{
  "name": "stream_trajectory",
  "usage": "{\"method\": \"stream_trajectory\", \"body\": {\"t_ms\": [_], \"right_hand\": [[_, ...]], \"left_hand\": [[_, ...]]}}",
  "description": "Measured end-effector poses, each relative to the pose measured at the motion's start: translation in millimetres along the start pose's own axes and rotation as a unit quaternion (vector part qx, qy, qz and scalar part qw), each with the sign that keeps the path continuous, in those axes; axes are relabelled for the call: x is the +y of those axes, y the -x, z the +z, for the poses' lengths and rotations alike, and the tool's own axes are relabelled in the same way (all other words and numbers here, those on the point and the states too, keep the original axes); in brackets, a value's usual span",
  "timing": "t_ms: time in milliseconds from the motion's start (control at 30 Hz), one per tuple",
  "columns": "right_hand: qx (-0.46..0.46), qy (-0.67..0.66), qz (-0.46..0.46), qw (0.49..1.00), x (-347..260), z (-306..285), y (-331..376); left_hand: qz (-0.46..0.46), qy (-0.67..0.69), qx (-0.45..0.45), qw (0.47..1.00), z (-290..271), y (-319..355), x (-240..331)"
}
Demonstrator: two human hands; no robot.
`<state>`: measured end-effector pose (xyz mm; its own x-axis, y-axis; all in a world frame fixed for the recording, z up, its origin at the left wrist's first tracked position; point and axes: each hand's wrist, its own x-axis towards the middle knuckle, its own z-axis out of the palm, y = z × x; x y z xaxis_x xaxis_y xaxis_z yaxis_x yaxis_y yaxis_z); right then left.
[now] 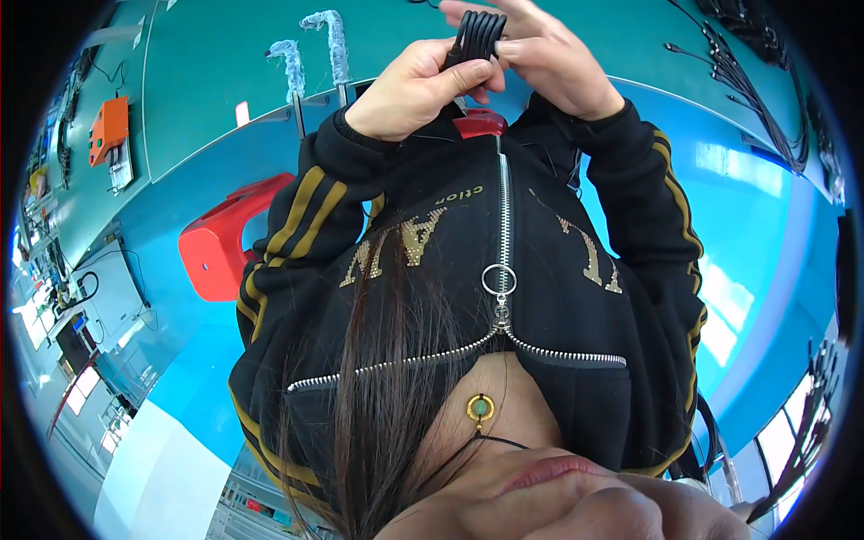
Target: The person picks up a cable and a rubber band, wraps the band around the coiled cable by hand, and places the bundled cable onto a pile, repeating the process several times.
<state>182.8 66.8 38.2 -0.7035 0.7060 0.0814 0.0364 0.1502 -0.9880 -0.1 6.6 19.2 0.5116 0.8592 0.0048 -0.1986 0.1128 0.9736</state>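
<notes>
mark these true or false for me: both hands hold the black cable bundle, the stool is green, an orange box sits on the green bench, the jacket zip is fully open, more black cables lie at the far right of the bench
1. Both hands hold the black cable bundle. True: the left hand and the right hand both grip it.
2. The stool is green. False: the stool is red.
3. An orange box sits on the green bench. True: the orange box lies at the left of the green bench.
4. The jacket zip is fully open. False: the zip on the black jacket is closed along the chest and parts only near the neck.
5. More black cables lie at the far right of the bench. True: loose black cables lie there.
</notes>
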Motion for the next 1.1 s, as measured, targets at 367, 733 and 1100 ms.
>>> {"method": "stream_trajectory", "body": {"t_ms": [367, 733, 1100], "right_hand": [[0.113, 0.1, -0.02, 0.988, 16.4, -3.4, 6.8], [0.133, 0.334, -0.154, 0.92, 17.1, -0.1, 6.2], [-0.055, -0.109, 0.003, 0.992, 13.0, 10.8, 0.1]], "left_hand": [[0.001, -0.024, 0.029, 0.999, 7.9, 0.7, 1.8], [0.026, -0.114, -0.001, 0.993, -0.9, -0.9, 0.9], [0.011, -0.089, 0.007, 0.996, 9.9, 2.8, -0.6]]}}
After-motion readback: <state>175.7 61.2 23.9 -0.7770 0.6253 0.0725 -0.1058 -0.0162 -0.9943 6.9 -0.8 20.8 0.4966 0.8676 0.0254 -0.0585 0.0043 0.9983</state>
